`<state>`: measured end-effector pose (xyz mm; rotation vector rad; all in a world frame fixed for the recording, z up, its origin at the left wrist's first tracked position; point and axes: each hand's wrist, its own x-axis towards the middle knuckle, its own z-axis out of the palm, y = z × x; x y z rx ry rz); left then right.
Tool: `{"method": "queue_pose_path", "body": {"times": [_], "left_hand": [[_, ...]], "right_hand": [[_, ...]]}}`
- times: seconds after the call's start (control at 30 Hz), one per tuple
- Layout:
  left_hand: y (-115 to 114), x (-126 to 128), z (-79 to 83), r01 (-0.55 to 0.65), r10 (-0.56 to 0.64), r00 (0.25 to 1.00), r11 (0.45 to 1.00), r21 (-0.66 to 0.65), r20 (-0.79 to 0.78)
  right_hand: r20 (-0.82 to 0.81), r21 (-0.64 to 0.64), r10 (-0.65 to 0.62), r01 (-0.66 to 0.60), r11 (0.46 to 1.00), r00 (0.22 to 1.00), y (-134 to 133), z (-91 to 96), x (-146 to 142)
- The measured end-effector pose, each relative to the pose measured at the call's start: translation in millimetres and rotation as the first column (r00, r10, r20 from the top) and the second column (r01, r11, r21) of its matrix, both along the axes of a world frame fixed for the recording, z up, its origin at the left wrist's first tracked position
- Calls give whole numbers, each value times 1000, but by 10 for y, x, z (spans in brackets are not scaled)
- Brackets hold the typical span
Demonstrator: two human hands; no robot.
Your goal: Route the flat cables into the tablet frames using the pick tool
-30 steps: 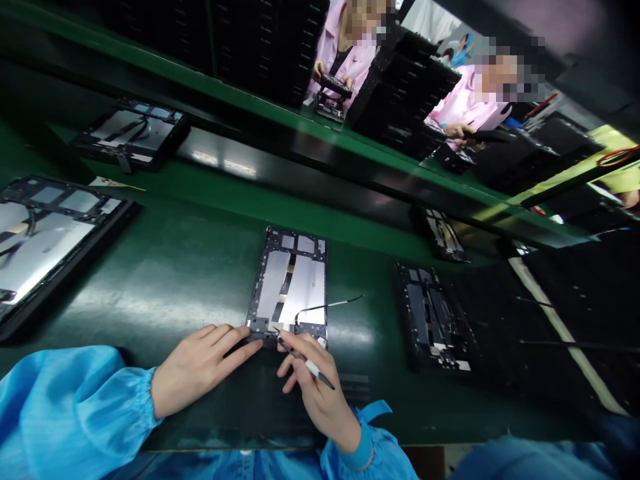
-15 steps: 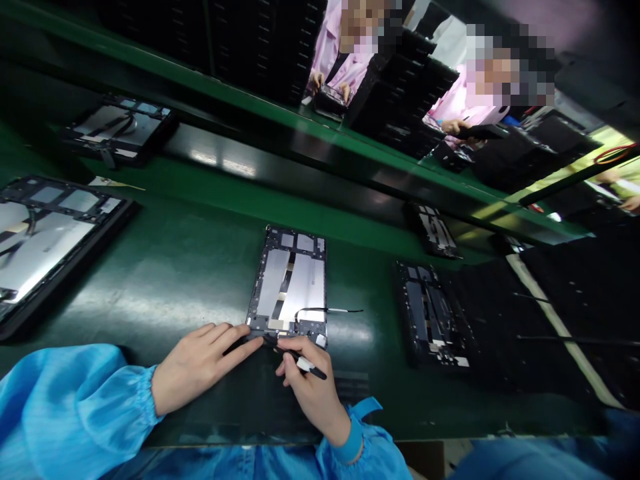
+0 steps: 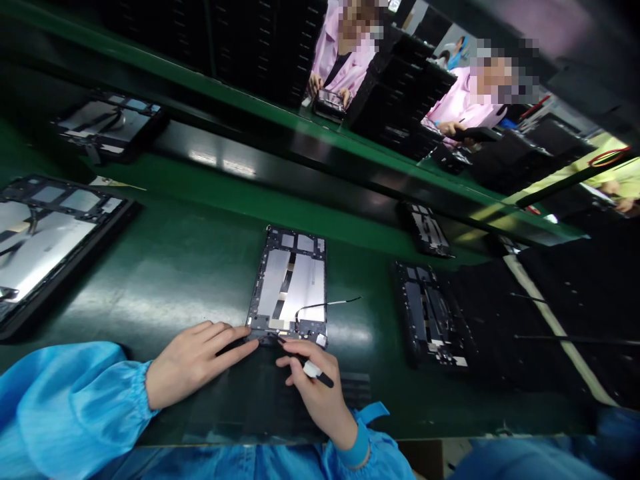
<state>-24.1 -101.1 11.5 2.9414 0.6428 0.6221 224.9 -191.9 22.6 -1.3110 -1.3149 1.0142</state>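
On bench [image 3: 200,267], tablet [image 3: 270,275] lies flat. Left hand [image 3: 193,363], grasping nothing, rests at near-left corner; right hand [image 3: 317,380] pinches tool [image 3: 325,379] at near edge. Best: light pressure, clear of wire [image 3: 343,302].

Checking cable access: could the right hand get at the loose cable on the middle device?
Probably yes: the cable juts rightward off the device, with nothing visible between its free end and the right hand. The fingers hold a tool, which may hinder a grip.
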Motion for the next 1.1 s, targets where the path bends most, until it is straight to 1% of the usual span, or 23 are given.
{"method": "queue_pose_path", "body": {"times": [0.07, 0.2, 0.27, 0.33, 0.4, 0.5, 0.57, 0.63, 0.67, 0.73, 0.77, 0.83, 0.9, 0.97, 1.03, 1.1], "left_hand": [[14, -5, -37, 6, -6, 1000, 1000, 17, 19], [20, 1, -93, -14, 14, 1000, 1000, -4, 24], [34, 10, -99, -8, 9, 999, 1000, -10, 34], [55, 20, -82, -4, 4, 999, 1000, -6, 43], [60, 26, -42, -5, 5, 999, 1000, 0, 49], [-26, 20, 41, 5, -3, 998, 999, -37, 60], [-150, 10, 85, 91, -86, 995, 990, -109, 52], [-286, 9, 106, 215, -211, 977, 963, -162, 41], [-344, 14, 108, 263, -261, 965, 951, -162, 35], [-419, 31, 100, 302, -301, 953, 944, -132, 31], [-435, 42, 94, 300, -298, 954, 947, -116, 34], [-436, 64, 87, 284, -281, 959, 953, -100, 46], [-419, 78, 88, 271, -267, 962, 957, -99, 59], [-406, 82, 96, 264, -258, 964, 959, -103, 61], [-406, 79, 104, 260, -254, 965, 960, -109, 59], [-419, 73, 108, 255, -250, 967, 960, -114, 58]], "right_hand": [[54, 33, 72, -74, 997, 996, 31, 48, -18], [132, 106, 132, -147, 983, 982, 108, 143, -33], [140, 108, 158, -173, 979, 977, 136, 171, -32], [145, 83, 174, -187, 979, 974, 154, 177, -26], [114, 10, 175, -178, 984, 978, 153, 159, -14], [-27, -146, 104, -107, 983, 994, 97, 98, 17], [-124, -238, 66, -95, 967, 990, 25, 58, 40], [-148, -327, 103, -147, 933, 984, -55, 36, 57], [-122, -370, 139, -175, 912, 983, -91, 34, 63], [-11, -424, 202, -188, 886, 979, -140, 43, 67], [58, -426, 216, -171, 889, 975, -151, 52, 65], [179, -384, 215, -133, 914, 960, -145, 76, 54], [255, -335, 218, -125, 934, 942, -114, 102, 29], [285, -314, 238, -144, 938, 928, -79, 124, -8], [280, -323, 259, -163, 932, 924, -61, 127, -46], [266, -330, 253, -159, 931, 930, -71, 103, -72]]}}
